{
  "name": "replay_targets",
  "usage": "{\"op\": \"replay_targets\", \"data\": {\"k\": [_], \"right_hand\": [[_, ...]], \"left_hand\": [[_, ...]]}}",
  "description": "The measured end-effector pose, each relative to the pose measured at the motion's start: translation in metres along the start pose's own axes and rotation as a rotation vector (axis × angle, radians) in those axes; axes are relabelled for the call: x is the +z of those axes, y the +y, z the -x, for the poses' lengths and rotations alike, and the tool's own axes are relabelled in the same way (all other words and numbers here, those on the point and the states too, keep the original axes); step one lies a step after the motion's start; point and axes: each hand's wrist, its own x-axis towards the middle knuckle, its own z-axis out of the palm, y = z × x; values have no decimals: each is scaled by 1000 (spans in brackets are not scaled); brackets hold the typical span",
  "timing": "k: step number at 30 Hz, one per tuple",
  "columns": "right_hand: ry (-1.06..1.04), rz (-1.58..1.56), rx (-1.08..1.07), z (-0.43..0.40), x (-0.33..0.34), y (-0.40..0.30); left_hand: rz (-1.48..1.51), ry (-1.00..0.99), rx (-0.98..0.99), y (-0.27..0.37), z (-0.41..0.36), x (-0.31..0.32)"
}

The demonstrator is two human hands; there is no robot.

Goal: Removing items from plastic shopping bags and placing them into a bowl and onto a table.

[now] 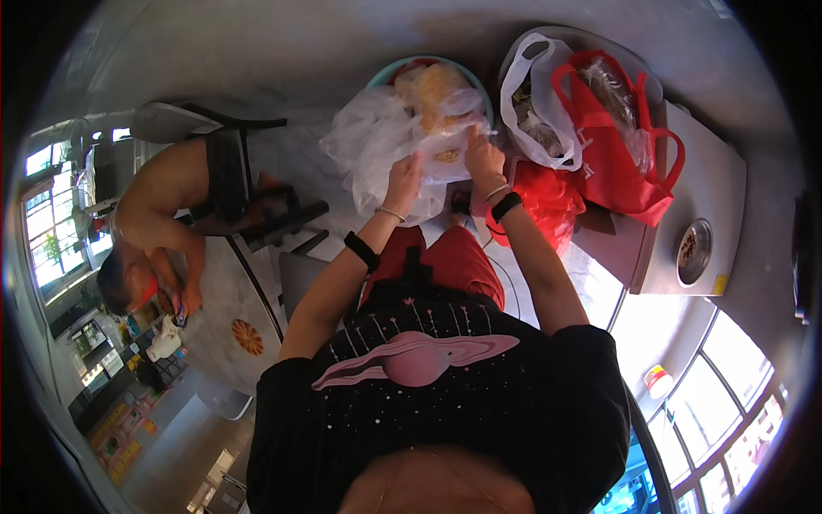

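Note:
My left hand [404, 183] grips the near left edge of a clear plastic bag [457, 172]. On the bag's other side, my right hand [485, 156] pinches its upper right edge. A small heap of yellowish grains or beans [445, 155] shows through the plastic between my hands. Just beyond is a larger translucent bag with yellow contents [443, 87], resting in a teal-rimmed basin [480, 80]. Crumpled white plastic bags [369, 141] spread out to the left and partly hang below my left hand. What lies deeper in the basin is hidden.
Right of the basin stand a white carrier bag [542, 109], a red tote bag [603, 144] and a red plastic bag [546, 196]. A metal bowl [695, 252] sits on a white cabinet [713, 167]. At left, another person [160, 186] leans over a table [221, 289].

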Motion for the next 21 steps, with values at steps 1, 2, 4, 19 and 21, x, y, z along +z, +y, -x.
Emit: {"op": "replay_targets", "data": {"k": [1,2,4,19,21], "right_hand": [[51,36,12,-1,-9,-4],[80,35,-21,1,-17,-7],[65,36,-21,6,-35,-13],[-171,-473,-1047,65,15,-37],[-240,-598,-1021,69,13,-38]], "left_hand": [[6,9,-4,1,2,-2],[-28,24,35,3,3,-3],[-57,40,75,3,2,-6],[-615,-184,355,-40,-29,-9],[-475,-183,338,-49,-28,-15]]}}
